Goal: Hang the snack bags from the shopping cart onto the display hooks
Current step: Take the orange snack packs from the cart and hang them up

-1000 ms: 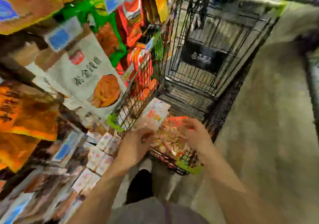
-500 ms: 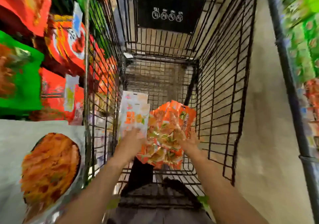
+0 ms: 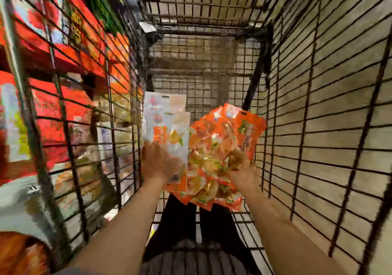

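Observation:
Both of my hands are inside the black wire shopping cart (image 3: 318, 105), each with snack bags. My left hand (image 3: 158, 162) grips the lower part of a few white snack bags (image 3: 167, 120) with hang holes at their tops. My right hand (image 3: 244, 173) holds a fanned bunch of orange snack bags (image 3: 214, 147) by the lower right side. The two bunches overlap in the middle, above the cart's floor. The picture is blurred by motion. No display hook shows clearly.
Through the cart's left wall I see the display rack with red and orange packets (image 3: 63, 83) and a large pale bag (image 3: 17, 200) at lower left. Concrete floor (image 3: 339, 168) shows through the right wall. My legs (image 3: 191, 221) are below the bags.
The view has swung from the rack down into the cart and closer. Both hands have kept hold of their bags, which sit more upright and higher.

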`<action>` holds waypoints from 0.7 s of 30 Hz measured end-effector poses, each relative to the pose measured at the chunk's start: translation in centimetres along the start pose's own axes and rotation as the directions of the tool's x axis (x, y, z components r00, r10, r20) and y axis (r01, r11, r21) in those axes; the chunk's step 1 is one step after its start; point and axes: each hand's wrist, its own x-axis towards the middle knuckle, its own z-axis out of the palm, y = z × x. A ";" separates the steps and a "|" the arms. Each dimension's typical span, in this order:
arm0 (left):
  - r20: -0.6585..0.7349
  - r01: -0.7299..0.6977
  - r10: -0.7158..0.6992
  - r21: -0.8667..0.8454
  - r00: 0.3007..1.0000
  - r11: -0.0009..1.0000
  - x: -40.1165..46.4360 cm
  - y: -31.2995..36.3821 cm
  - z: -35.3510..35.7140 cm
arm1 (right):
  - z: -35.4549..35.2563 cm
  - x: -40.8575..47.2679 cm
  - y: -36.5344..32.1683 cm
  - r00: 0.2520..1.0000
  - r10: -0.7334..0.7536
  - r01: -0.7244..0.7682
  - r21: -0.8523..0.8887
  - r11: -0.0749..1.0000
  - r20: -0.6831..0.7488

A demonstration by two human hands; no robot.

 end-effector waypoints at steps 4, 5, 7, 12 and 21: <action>-0.028 -0.100 0.102 0.069 0.994 0.993 1.6 -1.6 1.9 | 0.9 2.1 0.3 0.999 0.031 -0.031 0.012 0.999 -0.012; -0.051 -0.150 0.155 0.086 0.987 0.985 1.8 -2.0 2.3 | 1.2 2.0 0.2 0.998 0.003 -0.003 -0.008 1.000 -0.068; -0.093 -0.216 0.221 0.065 0.971 0.974 1.3 -1.8 2.1 | 1.7 2.2 0.2 0.993 0.003 0.001 0.036 0.999 -0.119; -0.046 -0.222 0.230 0.134 0.972 0.966 0.6 -0.6 2.7 | 1.3 1.9 0.1 0.999 0.000 0.002 0.045 0.999 -0.050; -0.188 -0.405 0.422 0.123 0.887 0.906 0.7 2.4 4.0 | 0.0 3.5 0.3 0.998 0.059 -0.061 0.107 0.992 0.023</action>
